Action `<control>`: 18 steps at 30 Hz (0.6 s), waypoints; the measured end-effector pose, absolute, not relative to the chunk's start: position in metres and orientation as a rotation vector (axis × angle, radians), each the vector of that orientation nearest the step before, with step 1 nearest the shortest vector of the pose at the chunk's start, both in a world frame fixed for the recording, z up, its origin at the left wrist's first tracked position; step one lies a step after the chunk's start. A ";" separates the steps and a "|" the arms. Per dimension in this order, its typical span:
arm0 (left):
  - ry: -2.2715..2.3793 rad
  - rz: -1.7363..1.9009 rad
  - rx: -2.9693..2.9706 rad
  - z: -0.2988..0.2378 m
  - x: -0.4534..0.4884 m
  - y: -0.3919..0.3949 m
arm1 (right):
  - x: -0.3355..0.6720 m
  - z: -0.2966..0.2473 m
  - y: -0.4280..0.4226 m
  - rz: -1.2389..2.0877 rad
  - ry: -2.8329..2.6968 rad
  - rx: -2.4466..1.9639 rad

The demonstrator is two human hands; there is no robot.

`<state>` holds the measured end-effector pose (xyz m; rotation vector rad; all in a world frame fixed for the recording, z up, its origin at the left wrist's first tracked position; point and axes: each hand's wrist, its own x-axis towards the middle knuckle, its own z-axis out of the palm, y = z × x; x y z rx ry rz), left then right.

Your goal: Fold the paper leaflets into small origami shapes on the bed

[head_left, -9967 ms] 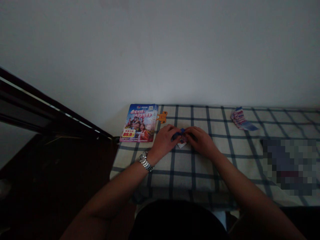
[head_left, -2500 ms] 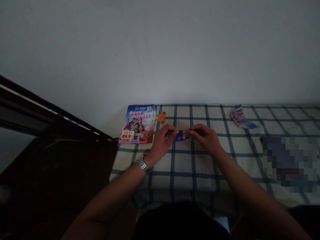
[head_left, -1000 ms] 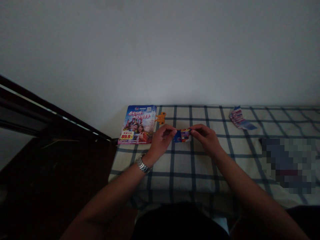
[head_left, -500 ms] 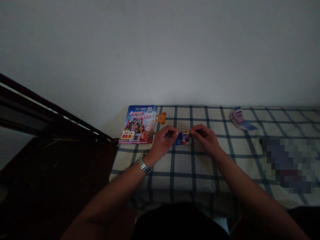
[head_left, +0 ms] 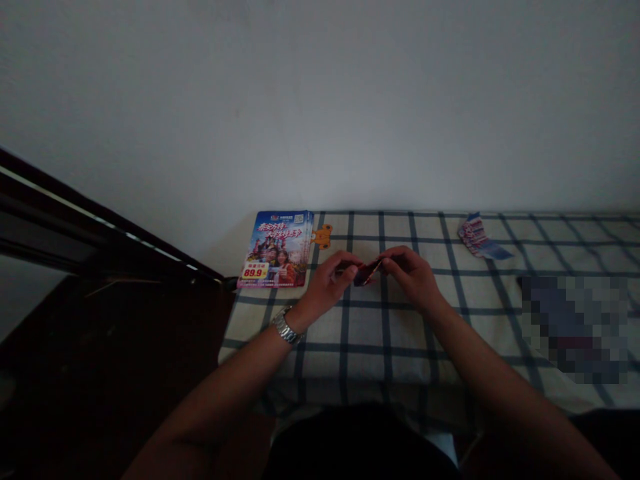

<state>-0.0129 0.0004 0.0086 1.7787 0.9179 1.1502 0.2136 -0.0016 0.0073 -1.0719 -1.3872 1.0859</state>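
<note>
The cream cloth with dark blue checks (head_left: 400, 333) is seen where it lay half a second ago, spread under a plain white wall (head_left: 320, 100). No shift is noted in the stack of glossy blue printed flyers (head_left: 277, 248) at its far left corner. The pile of red, white and blue folded papers (head_left: 477, 237) at far right and the small orange cut-out figure (head_left: 323, 235) just beside the flyers are likewise unmoved.

The change is found between the hands. The small folded printed paper piece (head_left: 367, 272) was shown flat with its blue and coloured face up half a second ago. It is now tipped up, so a darker reddish side is presented and the blue face is mostly lost.

The left hand (head_left: 330, 283) is held knuckles up, low over the cloth, with a silver metal wristwatch (head_left: 286, 327) worn on the wrist. Its thumb and forefinger are pinched on the left end of the paper piece. The right hand (head_left: 413, 277) is mirrored, fingers curled, fingertips pinched on the right end. The piece is held between the two hands, near the flyers. Whether it touches the cloth cannot be told.
</note>
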 end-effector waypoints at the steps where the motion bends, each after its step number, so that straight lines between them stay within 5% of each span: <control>1: 0.919 1.163 1.781 0.009 -0.012 0.000 | 0.214 0.007 -0.002 1.094 -1.381 -1.065; 18: 1.066 1.313 2.114 0.019 -0.012 -0.008 | 0.206 0.014 0.002 1.085 -1.433 -1.198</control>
